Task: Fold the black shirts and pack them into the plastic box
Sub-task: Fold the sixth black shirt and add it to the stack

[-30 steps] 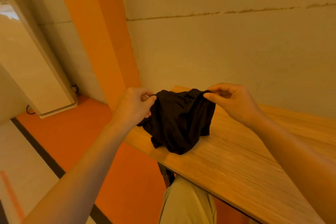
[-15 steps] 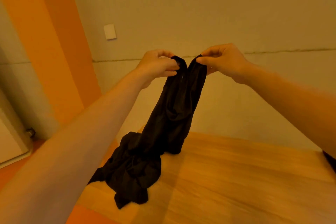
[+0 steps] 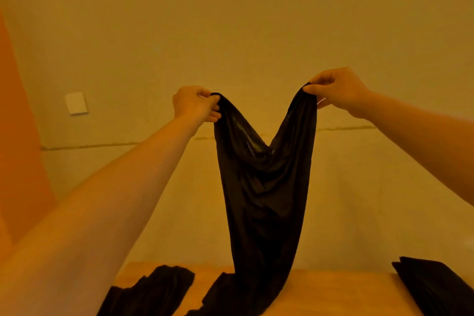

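A plain beige wall (image 3: 256, 20) is filling most of the head view, with an orange panel (image 3: 15, 110) running down the left edge and a white switch plate (image 3: 76, 103) sitting on the wall near it. A horizontal seam (image 3: 89, 147) is crossing the wall behind the arms. Along the bottom of the frame, a wooden counter (image 3: 333, 290) is showing its far edge against the wall. The left hand (image 3: 194, 104) is pinching one upper corner of a black shirt (image 3: 264, 200) between thumb and curled fingers. The right hand (image 3: 336, 91) is pinching the other upper corner in the same manner, slightly higher. The two hands are standing well apart, and the cloth between them is sagging into a deep V. Below the V, the shirt is hanging as a long narrow drape, and its lower end is resting on the counter. A second piece of black cloth (image 3: 154, 290) is lying on the counter to the left of the drape. A third piece of black cloth (image 3: 436, 287) is lying at the right edge of the counter, well apart from the drape.
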A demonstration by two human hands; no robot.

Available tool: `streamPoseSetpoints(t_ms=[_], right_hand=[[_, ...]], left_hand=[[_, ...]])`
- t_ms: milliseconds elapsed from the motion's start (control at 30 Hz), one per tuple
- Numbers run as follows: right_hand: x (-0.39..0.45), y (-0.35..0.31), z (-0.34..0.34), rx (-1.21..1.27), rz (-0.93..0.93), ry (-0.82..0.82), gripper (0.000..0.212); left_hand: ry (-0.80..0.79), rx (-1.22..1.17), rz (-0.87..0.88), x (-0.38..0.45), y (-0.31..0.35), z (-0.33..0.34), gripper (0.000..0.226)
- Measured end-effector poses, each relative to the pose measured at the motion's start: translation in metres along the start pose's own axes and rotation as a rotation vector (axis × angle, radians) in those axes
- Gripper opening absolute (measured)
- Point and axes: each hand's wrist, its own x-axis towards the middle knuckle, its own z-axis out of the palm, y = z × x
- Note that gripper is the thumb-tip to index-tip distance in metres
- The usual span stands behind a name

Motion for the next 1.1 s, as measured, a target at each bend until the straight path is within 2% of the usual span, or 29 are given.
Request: streamPoseSetpoints(t_ms=[100, 233, 433, 633, 933, 1100], right_hand=[[0.017, 0.031, -0.031, -0.04, 0.039, 0.141, 0.018], [0.023, 0.07, -0.066, -0.103, 0.116, 0.244, 0.019], [0.028, 0.104, -0.089, -0.097, 0.155, 0.316, 0.019], [0.038, 0.102, -0.098, -0.007, 0.134, 0.412, 0.018], [0.033, 0.078, -0.116, 0.087, 0.061, 0.519, 0.022], [0.014, 0.067, -0.126, 0.104, 0.065, 0.487, 0.021]], left_hand=[[0.105, 0.091, 0.008, 0.025, -0.014, 0.003, 0.007], [0.18, 0.222, -0.009, 0.049, -0.047, -0.005, 0.009], [0.105, 0.24, 0.027, 0.074, -0.073, -0.004, 0.014], [0.126, 0.025, 0.06, 0.097, -0.057, 0.005, 0.018], [0.209, -0.079, 0.258, 0.101, -0.028, -0.001, 0.008], [0.123, -0.195, 0.211, 0.085, -0.014, -0.001, 0.014]])
